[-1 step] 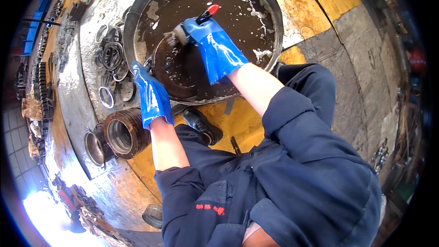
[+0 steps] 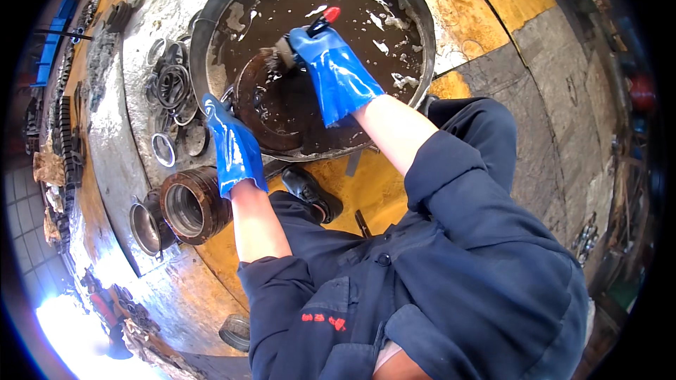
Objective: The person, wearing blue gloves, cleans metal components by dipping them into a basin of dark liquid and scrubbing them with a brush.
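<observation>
My right hand (image 2: 329, 74), in a long blue rubber glove, is closed around a brush (image 2: 284, 53) with a black, red-tipped handle. Its bristles meet the upper edge of a brown metal ring (image 2: 246, 102), partly sunk in dark liquid. Over the left rim of a big round black tub (image 2: 199, 56) reaches my left hand (image 2: 231, 146), gloved alike. It is closed at the ring's left edge; the glove hides part of the grip. The ring's lower right part is lost in the murky liquid, where pale foam patches float.
Left of the tub lie several metal rings (image 2: 172, 88). A thick brown ribbed cylinder (image 2: 196, 204) and a shiny metal cup-like part (image 2: 146, 224) stand by my left forearm. My shoe (image 2: 310, 193) is below the tub on yellow floor plates. A small round part (image 2: 236, 332) lies lower left.
My right hand and the brush have shifted slightly to the right along the ring's upper edge. Foam on the liquid has drifted. My left hand stays in place.
</observation>
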